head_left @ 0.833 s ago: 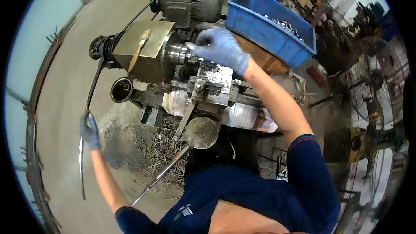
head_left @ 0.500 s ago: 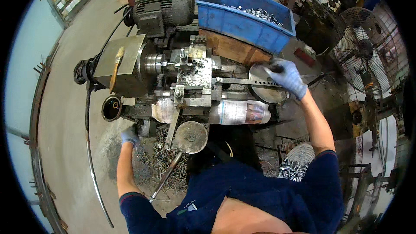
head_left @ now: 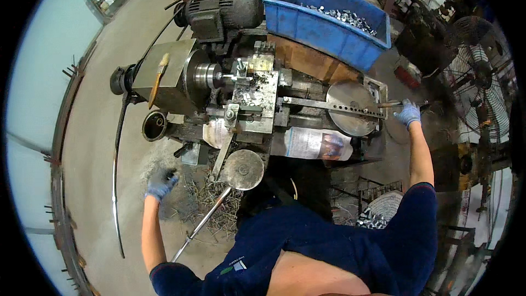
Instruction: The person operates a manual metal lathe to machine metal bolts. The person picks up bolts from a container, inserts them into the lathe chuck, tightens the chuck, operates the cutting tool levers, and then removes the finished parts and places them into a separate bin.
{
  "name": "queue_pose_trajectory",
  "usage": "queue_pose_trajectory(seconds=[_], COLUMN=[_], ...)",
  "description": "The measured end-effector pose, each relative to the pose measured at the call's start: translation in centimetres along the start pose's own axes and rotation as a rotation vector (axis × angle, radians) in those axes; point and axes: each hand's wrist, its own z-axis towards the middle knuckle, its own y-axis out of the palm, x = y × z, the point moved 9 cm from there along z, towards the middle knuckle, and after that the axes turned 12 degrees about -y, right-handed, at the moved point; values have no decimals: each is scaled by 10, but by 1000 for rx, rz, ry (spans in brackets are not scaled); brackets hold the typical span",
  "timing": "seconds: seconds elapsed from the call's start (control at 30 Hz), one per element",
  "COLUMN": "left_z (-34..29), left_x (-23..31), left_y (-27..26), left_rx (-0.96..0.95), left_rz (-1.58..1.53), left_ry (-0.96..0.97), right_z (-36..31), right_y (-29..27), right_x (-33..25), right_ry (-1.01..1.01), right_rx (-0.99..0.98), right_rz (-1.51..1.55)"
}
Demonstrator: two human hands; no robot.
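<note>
In front of me is a small metal lathe, its chuck [head_left: 205, 75] at the left and its tool slide [head_left: 255, 98] in the middle. At the machine's right side my right hand [head_left: 408, 114], in a blue-grey glove, is closed round a bar handle [head_left: 390, 104] next to a round metal disc [head_left: 350, 108]. A flat link with holes [head_left: 312, 103] runs from the slide over that disc. My left hand [head_left: 160, 184], also gloved and dark at the fingertips, hangs open in the air left of a lower round plate [head_left: 244, 170] and its long lever [head_left: 203, 223].
Behind the machine stand a motor [head_left: 224, 13] and a blue bin [head_left: 323, 27] with small metal parts. A brush [head_left: 159, 82] lies on the headstock. Metal scrap [head_left: 205, 203] covers the floor below. At my right are a woven basket [head_left: 386, 205] of parts and a fan [head_left: 479, 82].
My right hand has moved right, from above the disc to the bar handle, which has swung round. My left hand has dropped back from beside the machine. The lower lever has swung toward me.
</note>
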Motion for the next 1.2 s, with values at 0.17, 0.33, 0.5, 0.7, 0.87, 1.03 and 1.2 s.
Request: queue_pose_trajectory(seconds=[0.17,0.33,0.5,0.7,0.87,1.03,1.2], left_z=[-89,-126,-106,-102,-92,-90,-103], left_x=[75,120,102,90,72,50,103], left_y=[15,54,90,93,103,115,94], left_rx=[-249,-370,-265,-218,-204,-221,-361], left_rz=[-114,17,78,38,51,90,-42], left_ry=[186,117,138,165,156,139,139], right_z=[-9,-70,-157,-188,-191,-169,-76], right_y=[8,24,44,43,45,48,29], right_x=[1,-4,-24,-42,-42,-31,2], right_ry=[16,71,188,263,281,199,142], right_rx=[60,225,337,227,262,401,342], right_rz=[64,136,262,360,329,246,-16])
